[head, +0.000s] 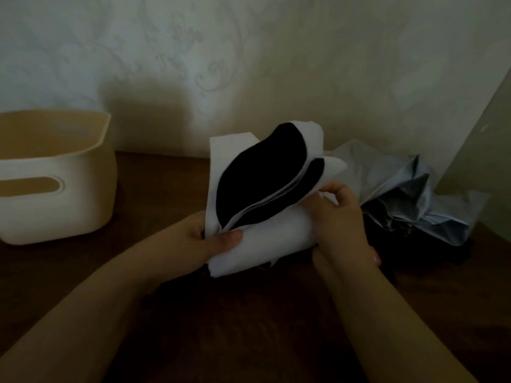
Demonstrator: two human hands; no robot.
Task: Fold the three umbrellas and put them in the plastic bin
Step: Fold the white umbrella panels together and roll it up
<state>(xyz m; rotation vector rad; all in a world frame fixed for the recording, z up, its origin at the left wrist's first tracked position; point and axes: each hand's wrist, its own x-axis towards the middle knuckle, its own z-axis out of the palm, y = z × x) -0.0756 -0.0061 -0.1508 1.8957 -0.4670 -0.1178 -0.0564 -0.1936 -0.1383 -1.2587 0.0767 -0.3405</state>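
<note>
A white umbrella with a black lining is held above the middle of the wooden table, its canopy flaps gathered in loose folds. My left hand grips its lower left end, thumb on top of the fabric. My right hand pinches a white flap at the right side. A crumpled light blue umbrella lies on the table at the right, with something dark under its front edge. The cream plastic bin stands at the left with nothing visible inside.
The dark wooden table runs up to a pale patterned wall behind. A greenish panel leans at the far right beside the blue umbrella. The scene is dim.
</note>
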